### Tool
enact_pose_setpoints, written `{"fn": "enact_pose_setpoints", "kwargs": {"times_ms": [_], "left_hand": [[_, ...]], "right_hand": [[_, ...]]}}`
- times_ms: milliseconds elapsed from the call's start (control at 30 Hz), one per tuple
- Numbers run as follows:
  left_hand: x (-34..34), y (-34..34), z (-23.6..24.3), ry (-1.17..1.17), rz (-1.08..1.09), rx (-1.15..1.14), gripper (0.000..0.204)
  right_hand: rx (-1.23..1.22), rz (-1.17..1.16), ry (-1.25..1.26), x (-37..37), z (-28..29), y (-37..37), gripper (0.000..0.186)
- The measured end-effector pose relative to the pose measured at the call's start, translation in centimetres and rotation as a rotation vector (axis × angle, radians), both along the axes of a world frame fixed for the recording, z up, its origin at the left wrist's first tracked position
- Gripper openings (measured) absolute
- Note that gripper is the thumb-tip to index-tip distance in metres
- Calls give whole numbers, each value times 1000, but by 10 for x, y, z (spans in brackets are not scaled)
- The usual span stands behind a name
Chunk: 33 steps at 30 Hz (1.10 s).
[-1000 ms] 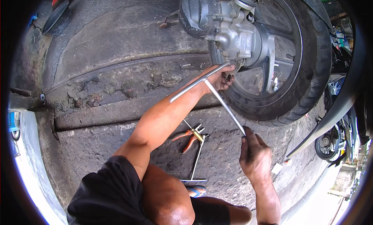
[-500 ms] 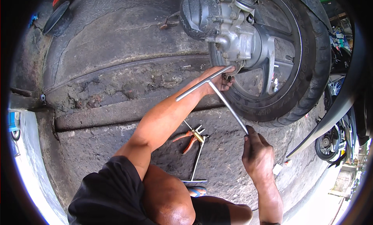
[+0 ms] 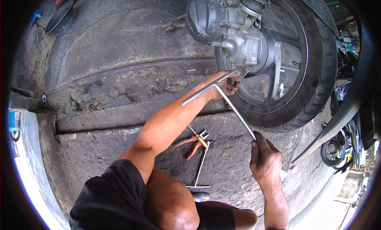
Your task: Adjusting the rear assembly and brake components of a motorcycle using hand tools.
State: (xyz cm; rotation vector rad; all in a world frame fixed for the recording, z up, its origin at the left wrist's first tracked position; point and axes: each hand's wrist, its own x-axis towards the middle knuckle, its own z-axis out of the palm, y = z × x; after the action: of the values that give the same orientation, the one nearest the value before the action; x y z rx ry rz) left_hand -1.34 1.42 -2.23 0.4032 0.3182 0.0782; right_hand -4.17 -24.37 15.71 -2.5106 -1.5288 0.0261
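Right fingers grip T-bar; basin, contents unclear

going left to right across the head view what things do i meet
Dark basin, orange-handled pliers, left hand, right hand, distant wheel at the far right

T-bar tool at the right fingers: plain silver-grey; tyre right of the left fingers: black, grooved tread; engine casing above them: dull silver. Left of the right fingers, pliers with orange-red handles, yellow handle touching. Farther lower left of them, sleeve solid black, sandal strap blue, floor between mottled dark grey.
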Motion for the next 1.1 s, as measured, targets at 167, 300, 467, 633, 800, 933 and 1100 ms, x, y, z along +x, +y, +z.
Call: {"fn": "enact_pose_setpoints", "kwargs": {"times_ms": [167, 300, 467, 633, 800, 933, 1100], "left_hand": [[-4, 0, 1, -70, 8, -36, 24], [-2, 2, -3, -2, 4, 20, 19], [-2, -3, -5, -4, -29, -32, 24], [0, 1, -3, -18, -14, 32, 23], [-3, 1, -1, 65, 39, 0, 21], [10, -4, 5, 31, 16, -20, 16], [-2, 2, -1, -2, 8, -64, 16]], "right_hand": [[-2, -42, 18, 15, 0, -2, 30], [-79, -61, 23, -4, 0, 4, 30], [-40, -78, 15, 4, -6, 0, 30], [-14, -106, 50, 15, -2, 0, 26], [-39, 73, 18, -6, 12, 6, 27], [-49, -145, -8, 11, -6, -4, 27], [-69, -76, 19, 7, 8, -1, 28]]}}
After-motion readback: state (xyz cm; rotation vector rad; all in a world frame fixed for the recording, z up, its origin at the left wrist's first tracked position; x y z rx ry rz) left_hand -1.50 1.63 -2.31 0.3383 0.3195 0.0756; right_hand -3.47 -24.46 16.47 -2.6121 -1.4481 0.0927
